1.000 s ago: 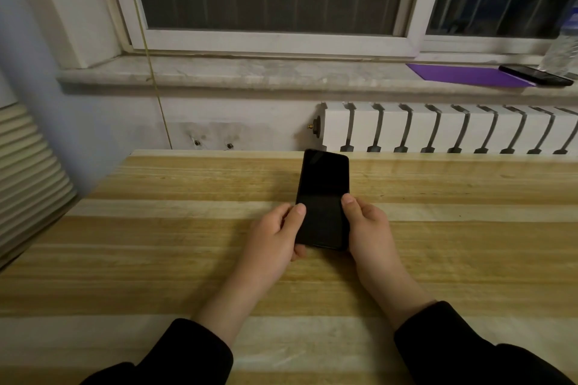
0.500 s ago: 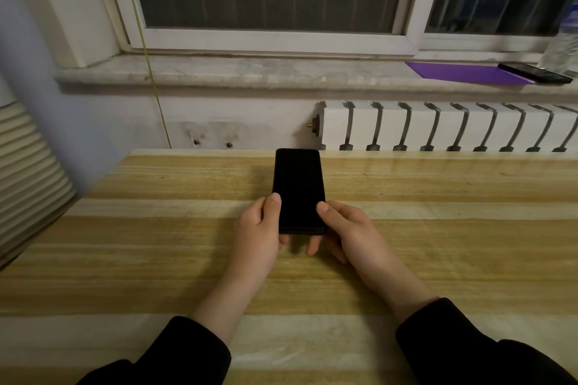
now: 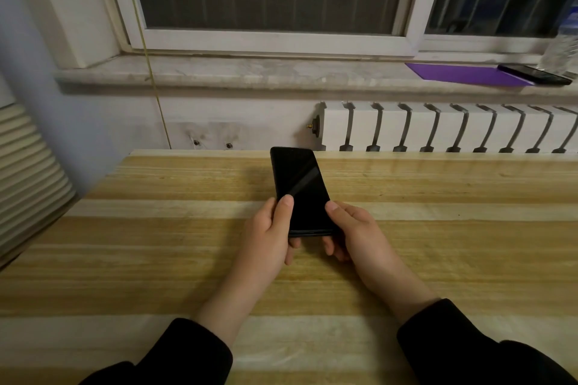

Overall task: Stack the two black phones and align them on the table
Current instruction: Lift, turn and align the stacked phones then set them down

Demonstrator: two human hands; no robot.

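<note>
**Stack lifted and turned**

Nearest me, my left hand (image 3: pixel 271 233) and right hand (image 3: pixel 350 230) both pinch the near end of the phones (image 3: pixel 298 189), thumbs on the top screen. I see 1 dark slab; a second edge shows underneath. Since a second ago it has slid left and twisted, far end angled left, over the table (image 3: pixel 438 247). Alignment looks unfinished. Beyond sits the radiator (image 3: pixel 450 126).

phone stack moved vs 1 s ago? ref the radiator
Yes. The phone stack, held by both hands, has shifted left, away from the radiator's left end, and rotated counterclockwise.
</note>
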